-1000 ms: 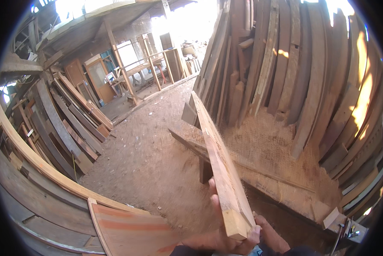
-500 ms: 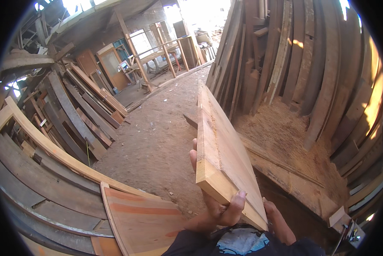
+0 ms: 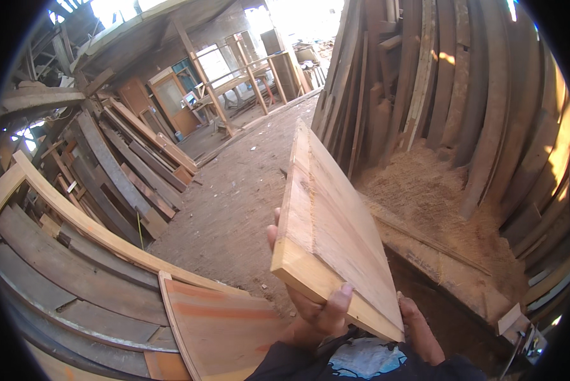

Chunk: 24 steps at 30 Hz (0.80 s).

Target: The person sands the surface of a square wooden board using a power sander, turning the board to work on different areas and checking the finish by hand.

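Note:
A pale wooden panel (image 3: 345, 209) with a thicker edge frame stands tilted in front of my body, its far end pointing up and away. Sawdust lies along the seam beside its left edge strip. My left hand (image 3: 323, 311) grips the near left corner, thumb over the end face and fingers wrapped behind the edge. On the other side, my right hand (image 3: 412, 311) is closed at the panel's near right edge; the panel hides part of its fingers.
An orange-streaked wooden panel (image 3: 225, 317) lies at lower left beside a light wooden frame (image 3: 94, 228). Dark planks (image 3: 450, 82) lean at the right above heaped sawdust (image 3: 418, 181). More boards (image 3: 123, 165) lean at the left. A sawdust-covered beam (image 3: 437, 254) runs along the right.
The near left corner of the panel has swung left with my left hand, so more of its broad face shows. My right hand stays at the right edge. The whole view has shifted slightly.

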Motion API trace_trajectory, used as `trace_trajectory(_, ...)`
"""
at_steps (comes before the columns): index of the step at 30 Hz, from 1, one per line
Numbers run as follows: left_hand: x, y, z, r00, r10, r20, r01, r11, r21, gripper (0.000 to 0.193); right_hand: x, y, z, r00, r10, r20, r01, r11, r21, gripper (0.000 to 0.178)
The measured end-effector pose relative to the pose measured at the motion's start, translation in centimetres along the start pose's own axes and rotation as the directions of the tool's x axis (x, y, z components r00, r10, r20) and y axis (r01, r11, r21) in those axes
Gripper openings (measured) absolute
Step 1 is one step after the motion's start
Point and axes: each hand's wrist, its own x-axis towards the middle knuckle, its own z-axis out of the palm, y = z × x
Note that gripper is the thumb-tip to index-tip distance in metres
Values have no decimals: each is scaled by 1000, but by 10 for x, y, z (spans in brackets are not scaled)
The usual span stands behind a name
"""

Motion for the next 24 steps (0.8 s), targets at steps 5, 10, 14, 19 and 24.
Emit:
trace_trajectory(5, 4, -20, -28, 934, 144, -328, -203, 967, -154, 115, 7, -2, -8, 1000, -15, -10, 15, 1000, -25, 52)
trace_trajectory(10, 5, -26, -70, 875, 181, -448, -258, 959, -116, 115, 16, -10, -9, 1000, -28, 10, 29, 998, -59, 52)
trace_trajectory(14, -5, -25, -88, 830, 186, -526, -231, 973, -20, 115, 17, -14, -11, 1000, -24, 19, 26, 996, -83, 51)
trace_trajectory(19, -6, -23, -92, 794, 176, -581, -194, 981, 32, 114, 18, -13, -15, 1000, -30, 5, 31, 993, -111, 51)
trace_trajectory(24, 11, -46, -90, 766, 146, -626, -140, 988, 59, 108, 67, 20, -66, 975, -221, 9, 171, 728, -664, 33)
